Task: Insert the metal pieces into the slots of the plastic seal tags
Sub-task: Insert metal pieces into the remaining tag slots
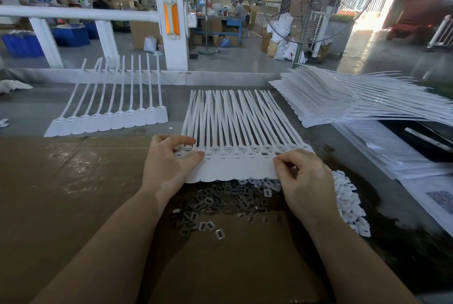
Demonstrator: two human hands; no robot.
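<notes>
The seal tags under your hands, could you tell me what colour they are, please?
The seal tags are plain white, clearest in the head view.

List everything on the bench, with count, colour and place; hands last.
Tag strip being worked: one row, white, centre.
Second tag strip: one row, white, left rear.
Stacked tag strips: many, white, right rear.
Metal pieces: loose pile, grey, near edge between the forearms.
Plastic caps: heap, white, right of the metal.
Cardboard sheet: one, brown, left foreground.
Left hand: fingertips at the strip's left slots.
Right hand: pinches the strip's right edge.
</notes>
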